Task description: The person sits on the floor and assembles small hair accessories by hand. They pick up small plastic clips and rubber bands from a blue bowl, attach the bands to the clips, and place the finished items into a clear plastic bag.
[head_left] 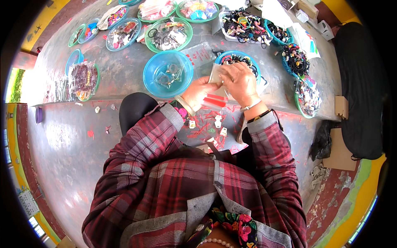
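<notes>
Between both hands is a small clear plastic bag (pixel 214 100) with a red strip at its lower end. My left hand (pixel 197 93) grips the bag from the left, thumb on top. My right hand (pixel 240 84) is closed at the bag's upper part, fingertips pinched together; what lies between them is too small to make out. Just left of my hands stands a blue bowl (pixel 149 78) with a few clear packets of dark rings inside. Partly hidden behind my right hand, another blue bowl (pixel 258 71) holds black and coloured hair ties.
Red scraps and small white cards (pixel 218 121) litter the lower floor before me. Farther off are green bowls (pixel 189 40) of packets, a white tub (pixel 228 38) of hair ties and a clear bag (pixel 202 53). A black cloth-covered object (pixel 357 91) stands at right.
</notes>
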The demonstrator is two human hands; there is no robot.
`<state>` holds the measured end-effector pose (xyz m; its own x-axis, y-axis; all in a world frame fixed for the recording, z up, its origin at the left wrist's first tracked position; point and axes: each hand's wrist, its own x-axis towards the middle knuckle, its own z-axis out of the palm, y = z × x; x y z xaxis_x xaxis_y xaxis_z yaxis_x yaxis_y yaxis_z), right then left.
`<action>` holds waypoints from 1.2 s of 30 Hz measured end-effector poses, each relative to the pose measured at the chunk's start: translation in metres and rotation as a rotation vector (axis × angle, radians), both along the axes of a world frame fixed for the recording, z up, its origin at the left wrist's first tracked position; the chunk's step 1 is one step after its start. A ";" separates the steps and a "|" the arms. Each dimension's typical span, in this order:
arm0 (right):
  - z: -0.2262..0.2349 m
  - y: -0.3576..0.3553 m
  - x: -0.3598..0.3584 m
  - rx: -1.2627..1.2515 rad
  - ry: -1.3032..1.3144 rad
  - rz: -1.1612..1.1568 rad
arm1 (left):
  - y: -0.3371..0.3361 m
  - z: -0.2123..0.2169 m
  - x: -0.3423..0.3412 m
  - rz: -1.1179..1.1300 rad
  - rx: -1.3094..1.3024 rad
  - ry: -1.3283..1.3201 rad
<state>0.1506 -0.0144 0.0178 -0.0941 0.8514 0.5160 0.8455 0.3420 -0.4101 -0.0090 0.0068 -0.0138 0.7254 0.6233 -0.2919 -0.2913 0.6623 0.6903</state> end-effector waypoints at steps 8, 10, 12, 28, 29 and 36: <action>0.004 -0.004 0.003 -0.225 0.244 -0.079 | 0.000 0.002 0.000 -0.012 0.160 0.111; 0.004 -0.004 0.005 -0.273 0.219 -0.121 | 0.000 0.004 0.000 -0.036 0.160 0.099; -0.004 -0.003 0.011 -0.285 0.149 -0.143 | 0.002 0.002 0.001 -0.048 0.181 0.096; 0.008 0.008 0.048 -0.404 0.642 -0.411 | 0.004 -0.037 -0.006 -0.136 0.153 0.294; 0.009 0.007 0.053 -0.393 0.730 -0.351 | 0.005 -0.045 -0.006 -0.109 0.099 0.331; 0.014 -0.003 0.060 -0.479 1.101 -0.296 | 0.019 -0.224 -0.007 -0.017 0.272 0.818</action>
<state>0.2103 -0.0172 0.0318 0.4206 0.8910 -0.1711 -0.0100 -0.1841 -0.9829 -0.0157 0.0259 -0.2382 0.3617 0.7383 -0.5693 0.3754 0.4436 0.8138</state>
